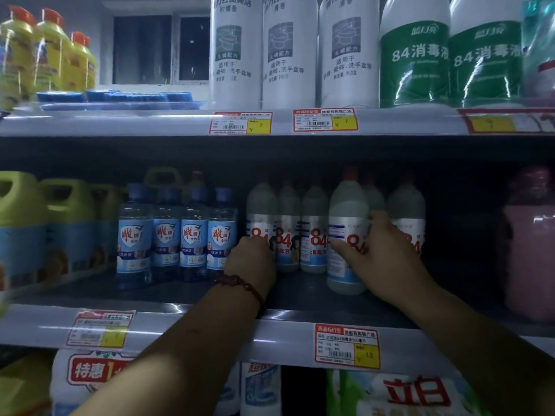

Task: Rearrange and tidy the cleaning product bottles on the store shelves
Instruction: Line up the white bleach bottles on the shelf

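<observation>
On the middle shelf (288,295) stands a row of small white "84" disinfectant bottles with red caps. My right hand (375,250) grips one of them, a front bottle (345,217) standing nearer the shelf edge than the others. My left hand (250,259), with a red bead bracelet on the wrist, is wrapped round the leftmost bottle (260,208) of the row. Two more 84 bottles (313,223) stand between my hands, and another (405,205) sits behind my right hand.
Several blue-capped clear bottles (177,229) stand left of the 84 row, with green jugs (66,223) further left. A pink jug (528,250) is at the right. Tall white bottles (288,52) and green-labelled bottles (450,55) fill the upper shelf.
</observation>
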`<state>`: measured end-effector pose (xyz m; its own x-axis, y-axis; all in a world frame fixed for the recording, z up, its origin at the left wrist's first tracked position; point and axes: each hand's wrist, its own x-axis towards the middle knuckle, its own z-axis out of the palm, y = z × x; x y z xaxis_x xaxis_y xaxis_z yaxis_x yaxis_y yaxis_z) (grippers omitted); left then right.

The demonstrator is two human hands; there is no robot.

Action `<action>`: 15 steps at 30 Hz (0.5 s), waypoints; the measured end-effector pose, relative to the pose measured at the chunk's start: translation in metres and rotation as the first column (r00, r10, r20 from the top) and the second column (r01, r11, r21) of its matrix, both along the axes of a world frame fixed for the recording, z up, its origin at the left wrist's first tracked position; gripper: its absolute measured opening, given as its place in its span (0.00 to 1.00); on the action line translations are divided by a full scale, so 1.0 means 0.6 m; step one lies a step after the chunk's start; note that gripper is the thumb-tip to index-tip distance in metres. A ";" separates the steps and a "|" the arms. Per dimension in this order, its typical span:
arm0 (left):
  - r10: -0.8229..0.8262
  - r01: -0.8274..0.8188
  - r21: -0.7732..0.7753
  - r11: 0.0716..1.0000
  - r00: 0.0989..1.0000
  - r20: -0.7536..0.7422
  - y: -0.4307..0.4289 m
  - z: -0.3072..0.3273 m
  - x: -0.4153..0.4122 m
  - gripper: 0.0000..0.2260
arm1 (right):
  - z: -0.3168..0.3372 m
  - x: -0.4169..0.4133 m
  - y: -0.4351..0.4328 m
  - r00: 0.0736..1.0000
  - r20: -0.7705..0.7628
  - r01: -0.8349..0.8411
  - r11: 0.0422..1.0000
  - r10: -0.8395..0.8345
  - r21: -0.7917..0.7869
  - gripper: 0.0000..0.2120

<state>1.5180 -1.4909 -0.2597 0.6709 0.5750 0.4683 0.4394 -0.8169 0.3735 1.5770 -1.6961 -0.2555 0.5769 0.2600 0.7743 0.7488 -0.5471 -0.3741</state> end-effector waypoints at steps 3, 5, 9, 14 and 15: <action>0.028 -0.030 0.056 0.998 0.999 0.025 -0.005 0.002 -0.003 0.22 | 0.008 0.002 0.023 0.998 -0.039 -0.057 0.998 0.055 -0.033 0.27; 0.027 -0.028 0.029 0.999 0.999 0.028 -0.003 0.005 -0.003 0.22 | 0.013 0.000 0.045 0.993 -0.080 -0.093 0.995 0.090 -0.030 0.27; 0.017 -0.016 -0.015 1.000 0.999 0.035 -0.003 0.007 -0.004 0.21 | 0.019 -0.004 0.092 0.978 -0.159 -0.148 0.988 0.138 -0.054 0.24; -0.007 0.011 -0.095 0.995 0.999 0.045 0.000 0.006 -0.001 0.19 | -0.003 -0.001 0.135 0.964 -0.240 -0.128 0.991 0.117 -0.031 0.23; -0.012 0.017 -0.106 0.994 0.999 0.049 0.001 0.007 -0.001 0.20 | -0.005 -0.001 0.139 0.964 -0.239 -0.121 0.992 0.112 -0.021 0.23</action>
<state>1.5177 -1.4903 -0.2556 0.6576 0.6140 0.4365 0.4076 -0.7773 0.4793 1.5764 -1.6129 -0.2588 0.7070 0.3609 0.6082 0.7003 -0.4773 -0.5308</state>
